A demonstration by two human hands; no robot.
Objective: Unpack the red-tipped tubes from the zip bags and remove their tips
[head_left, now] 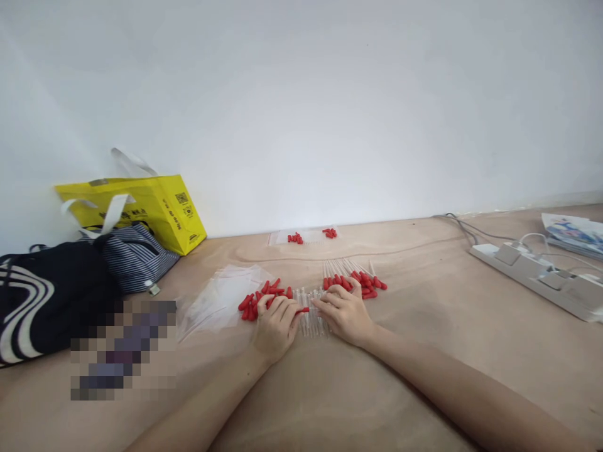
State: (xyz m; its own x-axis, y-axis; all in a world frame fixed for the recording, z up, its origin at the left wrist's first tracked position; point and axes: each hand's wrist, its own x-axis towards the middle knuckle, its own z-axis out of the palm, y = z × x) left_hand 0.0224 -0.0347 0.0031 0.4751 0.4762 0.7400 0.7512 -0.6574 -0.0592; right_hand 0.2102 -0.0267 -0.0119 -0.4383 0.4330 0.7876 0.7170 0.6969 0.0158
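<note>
My left hand point(277, 323) is closed on a red rubber dropper bulb point(304, 309), whose end sticks out past my fingertips toward the right. My right hand point(346, 312) is curled close by, with its fingertips at a thin clear glass tube that meets the bulb. Beneath and between both hands lies a row of clear glass tubes point(308, 329). Loose red bulbs point(248, 307) are heaped beside my left hand. Beyond my right hand, droppers with red bulbs point(362, 279) lie with their thin tubes pointing away from me.
Clear plastic bags point(221, 295) lie at the left, and filled bags point(306, 236) rest near the wall. A yellow bag point(174, 213), a striped bag point(141, 251) and a black bag point(51, 295) stand far left. A white power strip point(537, 276) with cables sits at the right.
</note>
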